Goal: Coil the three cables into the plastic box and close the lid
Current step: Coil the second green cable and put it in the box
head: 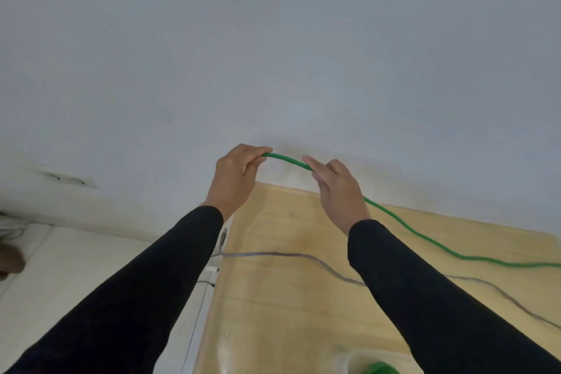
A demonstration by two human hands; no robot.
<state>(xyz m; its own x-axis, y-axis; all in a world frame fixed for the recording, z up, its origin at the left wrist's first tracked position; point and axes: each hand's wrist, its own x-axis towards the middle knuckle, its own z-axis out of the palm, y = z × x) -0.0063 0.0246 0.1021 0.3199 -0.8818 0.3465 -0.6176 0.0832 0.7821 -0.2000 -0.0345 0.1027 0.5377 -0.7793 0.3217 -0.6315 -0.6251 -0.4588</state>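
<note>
Both hands are raised above the far edge of the wooden table (273, 313) and hold a green cable (288, 160) between them. My left hand (235, 179) pinches its end. My right hand (337, 188) grips it a short way along. From there the green cable trails down to the right across the table and leaves the frame. A grey cable (303, 256) lies slack across the tabletop. At the bottom edge a clear plastic box (352, 358) shows green coils (381, 369) inside. No third cable and no lid are in view.
A pale wall fills the upper half of the view. Left of the table runs a white floor, with a wall socket (65, 177) low on the wall and thin dark wires (209, 282) at the table's left edge.
</note>
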